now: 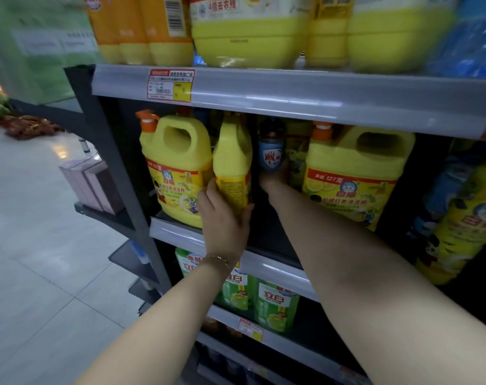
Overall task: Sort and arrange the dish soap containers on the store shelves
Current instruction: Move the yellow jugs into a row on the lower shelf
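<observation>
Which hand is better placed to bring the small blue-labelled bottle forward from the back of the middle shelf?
Right. The right hand is deep in the gap at the base of the blue-labelled bottle, though its grip is unclear; the left hand holds the sideways yellow jug at the front.

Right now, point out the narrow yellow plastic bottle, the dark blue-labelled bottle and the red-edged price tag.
narrow yellow plastic bottle (232, 151), head view, body.
dark blue-labelled bottle (271, 154), head view, label.
red-edged price tag (171, 85), head view, centre.
</observation>
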Demonstrator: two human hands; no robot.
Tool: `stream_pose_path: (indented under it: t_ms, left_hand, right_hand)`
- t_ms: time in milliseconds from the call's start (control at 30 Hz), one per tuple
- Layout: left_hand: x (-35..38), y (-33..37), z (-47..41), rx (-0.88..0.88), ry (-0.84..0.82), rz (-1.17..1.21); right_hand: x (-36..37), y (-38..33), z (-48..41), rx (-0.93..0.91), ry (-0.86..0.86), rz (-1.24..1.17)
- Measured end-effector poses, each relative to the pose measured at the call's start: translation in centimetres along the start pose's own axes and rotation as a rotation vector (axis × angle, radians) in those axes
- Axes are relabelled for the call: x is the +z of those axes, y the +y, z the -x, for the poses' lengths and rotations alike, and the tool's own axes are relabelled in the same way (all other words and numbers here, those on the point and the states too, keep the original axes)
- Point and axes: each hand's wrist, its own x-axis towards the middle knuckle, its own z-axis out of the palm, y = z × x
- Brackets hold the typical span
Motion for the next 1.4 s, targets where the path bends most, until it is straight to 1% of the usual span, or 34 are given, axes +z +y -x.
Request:
stream_pose_path:
  t_ms: [100, 167, 233, 300, 467, 600, 700, 800, 867, 1000, 1067, 1133, 1333, 1400]
  left_hand:
    - [-0.2, -0.1, -0.1, 0.012, -0.014, -0.028]
    - [-0.3, 0.1, 0.0, 0.011, -0.022, -0.033]
    - [-0.6, 0.2, -0.1, 0.016, -0.035, -0.044]
    - [-0.9, 0.1, -0.2, 0.023, -0.049, -0.051]
    - [-1.4, 0.0, -0.5, -0.018, -0.079, 0.009]
    - [-1.7, 0.1, -0.8, -0.09, -0.101, 0.043]
    - [-2.0, 0.0, -1.4, -0.102, -0.167, 0.069]
    - [-2.5, -0.5, -2.6, -0.079, -0.324, 0.159]
    - [-2.8, -0.5, -3.4, -0.075, -0.428, 0.178]
    - [-2.3, 0.0, -5.0, -0.077, -0.637, 0.107]
    - [-1.4, 0.5, -5.9, -0.109, -0.711, 0.083]
    - [-0.3, 1.0, -6.4, -0.157, -0.723, 0.032]
    - [3.1, 2.2, -6.8, -0.312, -0.673, -0.264]
    - [4.0, 2.2, -7.0, -0.342, -0.652, -0.251]
  right_hand:
    - [0.3, 0.2, 0.4, 0.053, 0.035, -0.044]
    - [0.1, 0.4, 0.8, 0.076, -0.02, 0.018]
    - [-0.4, 0.6, 1.2, 0.059, -0.132, 0.104]
    - [-1.2, 0.6, 1.9, 0.034, -0.202, 0.162]
    - [-3.4, 0.8, 4.8, -0.06, -0.232, 0.174]
    - [-4.8, 0.8, 7.5, -0.083, -0.266, 0.214]
    - [-6.2, 0.7, 9.3, -0.117, -0.307, 0.232]
    - [-7.2, 0.8, 10.8, -0.149, -0.291, 0.238]
    - [-7.9, 0.8, 11.4, -0.161, -0.263, 0.233]
    - [-9.0, 1.2, 12.0, -0.209, -0.241, 0.215]
    - [-9.1, 1.4, 12.2, -0.241, -0.233, 0.215]
    - [-9.0, 1.6, 12.3, -0.259, -0.227, 0.226]
    - [-8.3, 2.0, 12.3, -0.286, -0.154, 0.287]
    - [-8.2, 2.0, 12.4, -0.284, -0.122, 0.317]
